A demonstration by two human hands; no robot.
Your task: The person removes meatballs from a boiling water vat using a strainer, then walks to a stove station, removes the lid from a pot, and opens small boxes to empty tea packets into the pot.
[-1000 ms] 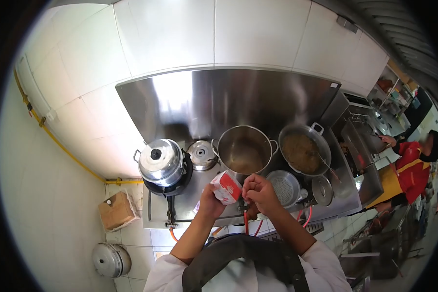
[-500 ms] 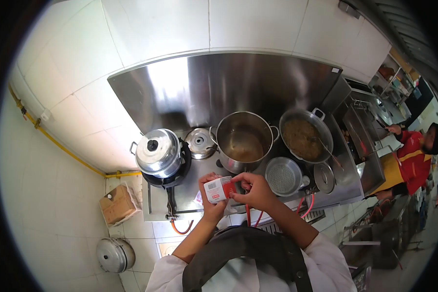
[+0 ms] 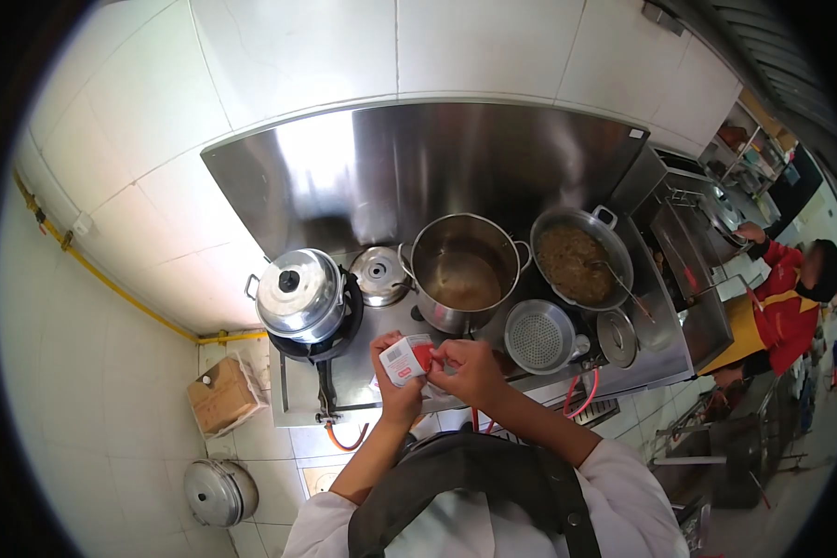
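My left hand (image 3: 401, 402) is closed around a small white-and-red box (image 3: 402, 362) with a barcode on its side. At the box's red end, the fingers of my right hand (image 3: 471, 372) are pinched against the edge. Both hands are over the front of the steel stove (image 3: 363, 392). Just beyond them stands a tall open pot (image 3: 465, 316) with brownish liquid at its bottom. To the right of my hands is an aluminium strainer pan (image 3: 538, 339) with a perforated bottom. What is inside the box is hidden.
A lidded pot (image 3: 298, 302) sits on the left burner beside a loose lid (image 3: 378, 277). A wide pan (image 3: 577, 260) of brown food holds a ladle. Another lid (image 3: 617, 338) lies at right. A cardboard box (image 3: 225, 395) and pot (image 3: 219, 491) are on the floor. A person (image 3: 786, 298) works at right.
The box has tilted in my left hand, and my right fingers have closed in on its red end. The person at right has shifted an arm. The view has moved slightly.
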